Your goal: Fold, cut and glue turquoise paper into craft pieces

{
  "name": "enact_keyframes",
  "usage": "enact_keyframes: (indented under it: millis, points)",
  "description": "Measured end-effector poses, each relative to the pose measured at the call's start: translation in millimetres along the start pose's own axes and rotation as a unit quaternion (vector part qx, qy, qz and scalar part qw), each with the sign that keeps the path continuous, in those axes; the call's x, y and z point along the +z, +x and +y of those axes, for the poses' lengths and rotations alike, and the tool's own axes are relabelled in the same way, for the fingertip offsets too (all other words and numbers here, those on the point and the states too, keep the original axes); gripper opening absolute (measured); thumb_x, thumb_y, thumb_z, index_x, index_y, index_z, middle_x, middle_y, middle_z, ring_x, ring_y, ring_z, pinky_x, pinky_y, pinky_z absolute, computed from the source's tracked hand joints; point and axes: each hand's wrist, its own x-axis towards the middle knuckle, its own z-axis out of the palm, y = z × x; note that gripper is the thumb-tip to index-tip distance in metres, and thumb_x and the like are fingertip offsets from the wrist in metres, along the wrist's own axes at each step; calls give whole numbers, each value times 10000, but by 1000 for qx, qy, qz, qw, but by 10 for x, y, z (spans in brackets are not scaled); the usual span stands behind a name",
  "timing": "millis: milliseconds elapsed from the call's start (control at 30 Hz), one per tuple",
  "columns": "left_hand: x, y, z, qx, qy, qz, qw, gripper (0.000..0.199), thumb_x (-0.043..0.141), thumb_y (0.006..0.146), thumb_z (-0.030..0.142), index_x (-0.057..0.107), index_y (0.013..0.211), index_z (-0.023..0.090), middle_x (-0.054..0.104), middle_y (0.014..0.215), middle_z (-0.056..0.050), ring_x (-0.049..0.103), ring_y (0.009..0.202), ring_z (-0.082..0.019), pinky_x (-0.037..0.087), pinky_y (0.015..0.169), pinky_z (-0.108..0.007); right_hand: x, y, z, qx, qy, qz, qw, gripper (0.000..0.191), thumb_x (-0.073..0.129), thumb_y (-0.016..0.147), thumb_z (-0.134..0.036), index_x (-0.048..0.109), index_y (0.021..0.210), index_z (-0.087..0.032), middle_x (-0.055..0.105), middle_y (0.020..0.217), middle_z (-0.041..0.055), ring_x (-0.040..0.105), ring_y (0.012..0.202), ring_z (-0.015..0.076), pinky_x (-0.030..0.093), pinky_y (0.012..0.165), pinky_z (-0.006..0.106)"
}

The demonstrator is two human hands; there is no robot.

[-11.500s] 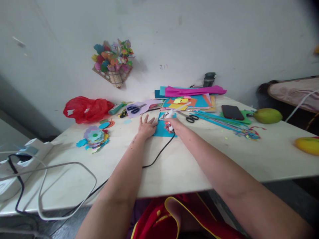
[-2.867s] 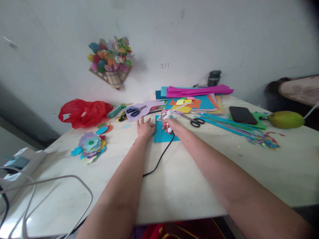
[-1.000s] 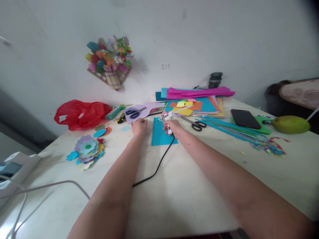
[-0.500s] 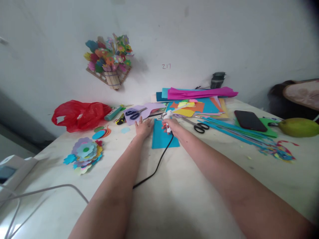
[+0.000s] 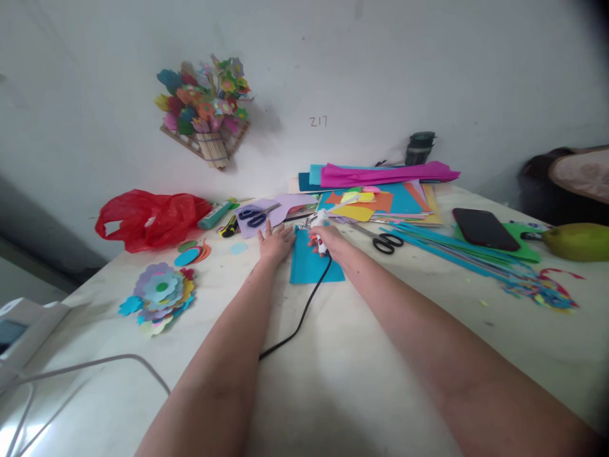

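My right hand [image 5: 327, 240] is wrapped round a white glue gun [image 5: 321, 222] with a black cord [image 5: 304, 312] trailing toward me. The gun is over the upper part of a flat blue sheet [image 5: 314, 270]. My left hand [image 5: 276, 243] lies with fingers spread on the table, by the sheet's upper left edge, holding nothing. Dark-handled scissors [image 5: 257, 217] on purple paper lie just beyond its fingertips. Black-handled scissors [image 5: 386, 242] rest to the right of my right hand. The gun's tip is too small to make out clearly.
Paper flowers [image 5: 162, 289] and a red plastic bag [image 5: 150, 219] are at left. Coloured sheets [image 5: 413, 202] and a magenta roll [image 5: 390, 174] lie at the back. Blue strips [image 5: 442, 254], a phone [image 5: 484, 229] and a green-yellow fruit [image 5: 578, 242] are at right.
The view has shifted slightly. Both hands keep nearly the same places, with the glue gun still in my right hand over the blue sheet.
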Motion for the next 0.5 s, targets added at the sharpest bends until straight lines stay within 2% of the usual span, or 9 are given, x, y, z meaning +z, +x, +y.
enact_keyframes:
  millis: [333, 500]
  points:
    - [-4, 4, 10, -1, -2, 2, 1000, 442, 351, 853, 491, 468, 1270, 406, 365, 1413, 96, -3, 1381, -269, 34, 1067, -590, -3, -1, -23, 4, 1, -12, 1000, 112, 540, 762, -209, 546, 701, -115, 561, 470, 7, 489, 325, 113, 309, 279, 200]
    - [21, 39, 3, 3, 6, -12, 1000, 428, 336, 856, 475, 479, 1256, 424, 357, 1416, 105, -8, 1380, -274, 25, 1069, -584, -2, 12, -6, 3, 17, 8, 1000, 98, 543, 759, -202, 548, 711, -117, 559, 464, 3, 492, 332, 113, 320, 285, 199]
